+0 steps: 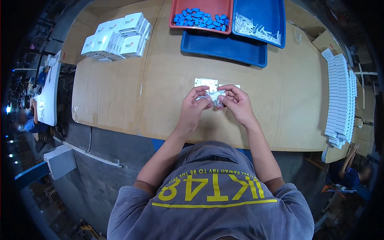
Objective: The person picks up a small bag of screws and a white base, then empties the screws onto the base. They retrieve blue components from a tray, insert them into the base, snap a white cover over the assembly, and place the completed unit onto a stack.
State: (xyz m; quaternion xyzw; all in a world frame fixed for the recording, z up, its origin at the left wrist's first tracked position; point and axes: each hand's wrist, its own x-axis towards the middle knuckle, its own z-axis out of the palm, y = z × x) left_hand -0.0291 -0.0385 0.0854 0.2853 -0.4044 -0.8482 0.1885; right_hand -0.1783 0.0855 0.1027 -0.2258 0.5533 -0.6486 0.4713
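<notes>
Clear plastic, a small crinkled bag [215, 97], sits at the centre of the frame, pinched between the fingers of the left hand [193, 108] and the right hand [238, 103], closed on it from both sides above the cardboard-covered bench [120, 96]. Just behind lies a white square plate [205, 83]. Farther, at the top, stand a red tray [200, 8] with blue pieces and blue trays [224, 47]; white boxes [118, 36] are in the upper left.

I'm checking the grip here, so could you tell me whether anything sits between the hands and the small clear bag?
Nothing visible does: the left hand and right hand both pinch the clear bag directly, above the white plate.
</notes>
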